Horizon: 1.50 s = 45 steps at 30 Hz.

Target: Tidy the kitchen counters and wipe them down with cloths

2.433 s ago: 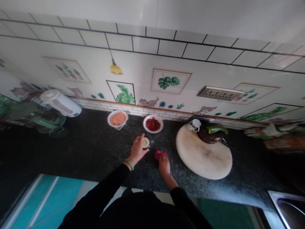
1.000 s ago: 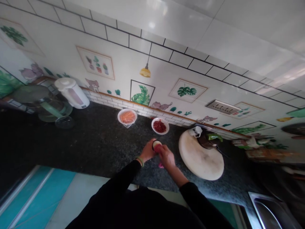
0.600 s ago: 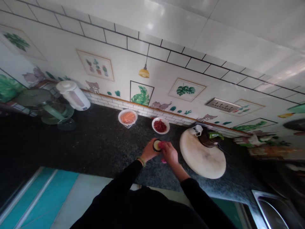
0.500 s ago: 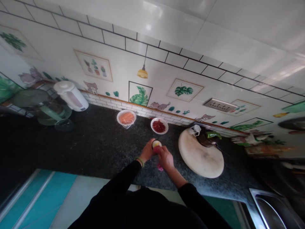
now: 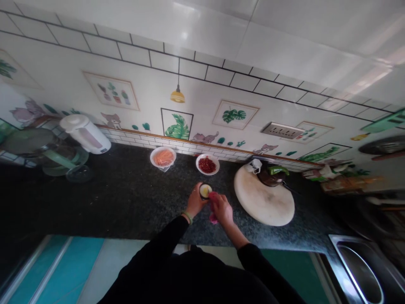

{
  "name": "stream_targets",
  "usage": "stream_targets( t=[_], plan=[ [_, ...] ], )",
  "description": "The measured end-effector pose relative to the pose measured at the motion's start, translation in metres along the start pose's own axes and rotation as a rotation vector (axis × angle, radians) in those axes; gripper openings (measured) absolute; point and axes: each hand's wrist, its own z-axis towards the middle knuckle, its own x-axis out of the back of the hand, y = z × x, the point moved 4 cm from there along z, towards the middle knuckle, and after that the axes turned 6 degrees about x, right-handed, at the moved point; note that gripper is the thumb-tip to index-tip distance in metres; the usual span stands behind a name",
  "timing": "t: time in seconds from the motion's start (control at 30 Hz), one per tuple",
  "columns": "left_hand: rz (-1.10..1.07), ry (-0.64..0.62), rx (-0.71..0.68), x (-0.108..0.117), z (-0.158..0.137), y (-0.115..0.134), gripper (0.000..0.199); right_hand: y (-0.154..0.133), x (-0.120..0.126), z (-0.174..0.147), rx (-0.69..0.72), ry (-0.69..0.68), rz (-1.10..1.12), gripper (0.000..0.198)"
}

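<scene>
My left hand (image 5: 195,202) is wrapped round a small dark-rimmed cup (image 5: 205,191), white inside with something yellow in it. At the cup's right rim, my right hand (image 5: 222,209) is closed on a pink cloth (image 5: 214,218), part of which hangs below the fingers. Just beyond the hands stands a white bowl of small dark red pieces (image 5: 207,165). Further left is a white bowl of orange strips (image 5: 163,158).
A round pale board (image 5: 265,202) lies to the right, with a white cup (image 5: 253,166) and a dark pot (image 5: 271,179) at its back edge. A white electric kettle (image 5: 87,133) stands at the left by the wall. The sink (image 5: 360,270) is at the lower right.
My right hand with the pink cloth has moved back a little from over the cup, so more of the cup's inside shows. The camera view has shifted slightly.
</scene>
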Motion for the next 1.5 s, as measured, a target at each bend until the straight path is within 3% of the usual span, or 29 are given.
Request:
stream_targets(
  t=[0.13,0.23,0.33,0.47,0.6,0.7,0.83,0.97,1.1,1.2,1.27,1.43,1.5],
  plan=[
    [0.077,-0.049,-0.051,0.006,-0.003,-0.001,0.097,0.016,0.004,-0.005,-0.038,-0.026,0.107,0.034],
    [0.182,-0.164,-0.113,0.014,0.004,0.007,0.107,0.031,0.021,0.014,-0.146,0.022,0.090,0.040],
    [0.284,-0.254,-0.124,0.016,0.013,0.015,0.100,0.035,0.022,0.043,-0.188,0.007,0.050,0.042],
    [0.334,-0.226,-0.144,0.013,0.014,0.021,0.091,0.026,-0.016,0.049,-0.164,-0.017,0.101,0.043],
    [0.344,-0.179,-0.185,0.012,0.006,0.024,0.087,0.031,-0.057,0.012,-0.170,0.097,0.233,0.051],
    [0.354,-0.176,-0.195,0.012,0.004,0.025,0.089,0.045,-0.070,-0.013,-0.147,0.112,0.306,0.048],
    [0.367,-0.189,-0.211,0.013,0.007,0.025,0.090,0.061,-0.056,-0.013,-0.139,0.170,0.376,0.045],
    [0.392,-0.196,-0.208,0.012,0.008,0.025,0.087,0.055,-0.035,0.020,-0.047,0.234,0.348,0.046],
    [0.403,-0.195,-0.193,0.013,0.008,0.026,0.089,0.048,-0.047,0.031,0.038,0.178,0.285,0.051],
    [0.422,-0.195,-0.203,0.014,0.008,0.028,0.090,0.058,-0.064,0.013,0.066,0.194,0.286,0.061],
    [0.437,-0.194,-0.213,0.014,0.008,0.028,0.090,0.069,-0.072,0.001,0.079,0.191,0.306,0.057],
    [0.477,-0.186,-0.220,0.015,0.010,0.030,0.090,0.088,-0.063,-0.002,-0.109,0.289,0.398,0.043],
    [0.524,-0.200,-0.211,0.015,0.012,0.033,0.092,0.080,-0.056,0.009,-0.079,0.313,0.406,0.046]
  ],
)
